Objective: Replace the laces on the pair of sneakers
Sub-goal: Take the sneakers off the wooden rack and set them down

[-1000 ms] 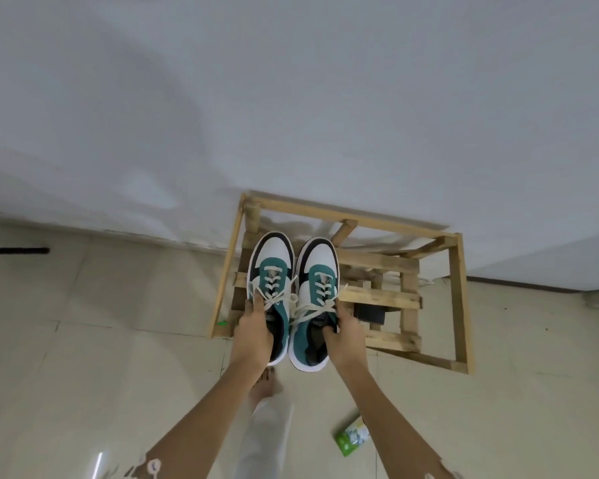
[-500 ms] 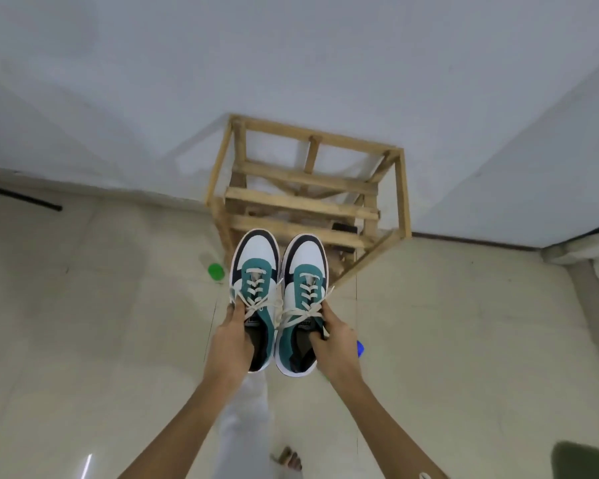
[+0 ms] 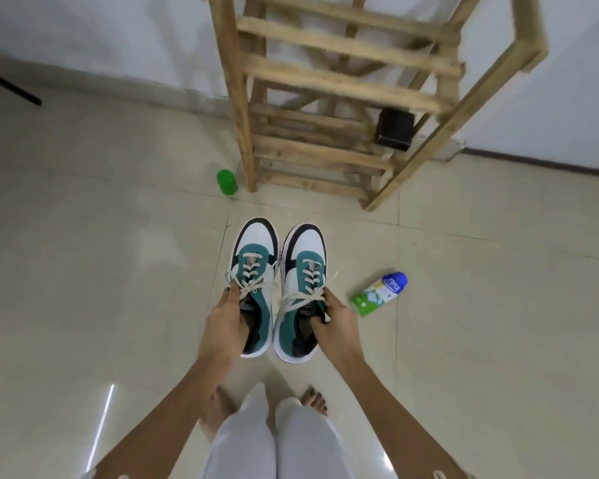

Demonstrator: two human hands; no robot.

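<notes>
Grips the left sneaker (image 3: 256,257) with the left hand (image 3: 227,326), curled round the shoe's edge by the opening, one fingertip up by the bow. Grips the right sneaker (image 3: 303,261) with the right hand (image 3: 338,324), fingers tucked down inside near the tongue. Holds both shoes side by side, almost touching, on the near side of the wooden rack (image 3: 325,77), toes pointing at it. Cannot tell whether the soles touch the floor (image 3: 83,271). White, teal and black on each shoe, with cream laces (image 3: 253,283) threaded up and tied in loose bows. Just beside the rack's front left leg, a small green pot (image 3: 227,182) standing up. Nearer than the rack's front right leg, a bottle with a blue cap (image 3: 377,294) lying on its side, close to the right sneaker. Low inside the rack on the right, a black box (image 3: 395,131). Farthest from the rack, bare feet (image 3: 313,401) and pale trousers (image 3: 274,444)
</notes>
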